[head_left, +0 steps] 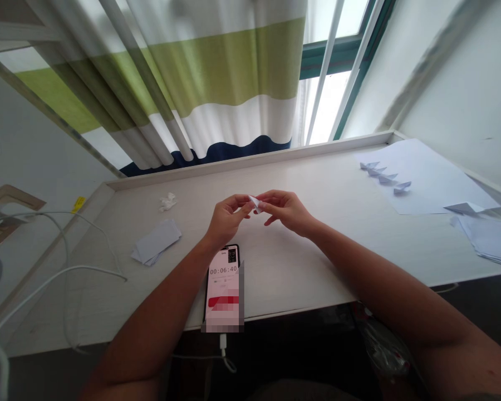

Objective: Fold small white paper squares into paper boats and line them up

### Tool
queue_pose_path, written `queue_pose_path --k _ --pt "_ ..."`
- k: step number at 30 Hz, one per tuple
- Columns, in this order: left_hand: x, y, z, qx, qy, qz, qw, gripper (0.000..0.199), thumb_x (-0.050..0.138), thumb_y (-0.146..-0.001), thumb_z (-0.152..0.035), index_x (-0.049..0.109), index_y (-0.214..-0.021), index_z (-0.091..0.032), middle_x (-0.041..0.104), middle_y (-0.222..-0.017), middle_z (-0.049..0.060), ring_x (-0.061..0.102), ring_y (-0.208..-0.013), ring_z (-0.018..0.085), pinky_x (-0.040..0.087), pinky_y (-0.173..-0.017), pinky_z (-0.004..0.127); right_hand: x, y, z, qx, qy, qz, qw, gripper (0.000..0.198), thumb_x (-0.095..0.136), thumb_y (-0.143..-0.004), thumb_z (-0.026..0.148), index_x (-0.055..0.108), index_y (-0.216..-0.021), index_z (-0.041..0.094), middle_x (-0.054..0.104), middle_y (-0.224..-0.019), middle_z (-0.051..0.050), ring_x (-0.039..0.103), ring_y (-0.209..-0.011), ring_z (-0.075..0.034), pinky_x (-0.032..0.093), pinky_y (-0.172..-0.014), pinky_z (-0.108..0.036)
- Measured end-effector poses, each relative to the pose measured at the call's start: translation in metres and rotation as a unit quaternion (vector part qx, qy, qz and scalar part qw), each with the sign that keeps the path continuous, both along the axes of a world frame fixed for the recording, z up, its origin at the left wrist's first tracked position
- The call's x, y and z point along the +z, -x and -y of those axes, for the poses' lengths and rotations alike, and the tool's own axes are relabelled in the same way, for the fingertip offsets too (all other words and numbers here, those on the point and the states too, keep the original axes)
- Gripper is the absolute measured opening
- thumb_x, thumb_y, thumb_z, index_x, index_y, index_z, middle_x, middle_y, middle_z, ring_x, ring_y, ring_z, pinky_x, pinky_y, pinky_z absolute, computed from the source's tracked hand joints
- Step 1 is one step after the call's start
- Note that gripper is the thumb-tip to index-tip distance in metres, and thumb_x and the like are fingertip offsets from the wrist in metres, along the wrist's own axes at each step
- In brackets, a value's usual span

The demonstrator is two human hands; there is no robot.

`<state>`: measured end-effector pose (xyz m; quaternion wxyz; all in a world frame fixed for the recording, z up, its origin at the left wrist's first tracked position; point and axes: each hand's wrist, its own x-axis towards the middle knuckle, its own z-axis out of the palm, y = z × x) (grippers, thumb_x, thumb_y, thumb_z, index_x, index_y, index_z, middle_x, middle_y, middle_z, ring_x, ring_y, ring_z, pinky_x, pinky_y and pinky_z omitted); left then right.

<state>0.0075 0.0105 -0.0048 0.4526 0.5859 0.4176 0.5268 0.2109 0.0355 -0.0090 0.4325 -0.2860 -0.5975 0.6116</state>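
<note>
A small folded piece of white paper (255, 204), pointed at its upper end, is held up over the middle of the desk. My left hand (229, 216) pinches it from the left between thumb and fingers. From the right, my right hand (284, 209) grips the same paper, its thumb and forefinger closed on the edge. The fingertips hide part of the folds. Below my left wrist lies a phone (222, 278) with a timer on its screen, its lower part blurred out.
Several small folded paper pieces (387, 178) stand on a large white sheet (430, 172) at the back right. Stacked paper (486, 239) lies near the right edge. Paper slips (156, 240) and a crumpled tissue (167, 201) lie at left. A white cable (62, 273) crosses the left side.
</note>
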Motion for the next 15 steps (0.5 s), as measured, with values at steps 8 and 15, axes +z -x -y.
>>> queue_pose_path --k 8,15 --pt "0.0001 0.0012 0.0014 0.041 -0.011 -0.033 0.999 0.032 0.091 -0.081 -0.045 0.081 -0.096 -0.019 0.082 -0.1 0.007 0.075 -0.095 0.022 0.06 -0.088 0.036 0.0048 0.0002 0.003 -0.029 -0.016 0.028 0.999 0.046 0.097 -0.075 0.052 0.073 -0.098 0.02 0.079 -0.101 -0.006 0.075 -0.093 -0.02 0.068 -0.07 -0.033" --pt "-0.0012 0.0041 0.0014 0.046 -0.003 -0.037 0.998 0.038 0.097 -0.073 -0.048 0.074 -0.083 -0.019 0.076 -0.084 0.002 0.072 -0.079 0.017 0.059 -0.078 0.032 0.0021 0.0008 0.0009 -0.043 -0.054 0.041 0.997 0.048 0.097 -0.073 0.058 0.07 -0.085 0.02 0.073 -0.084 -0.002 0.065 -0.074 -0.015 0.058 -0.068 -0.032"
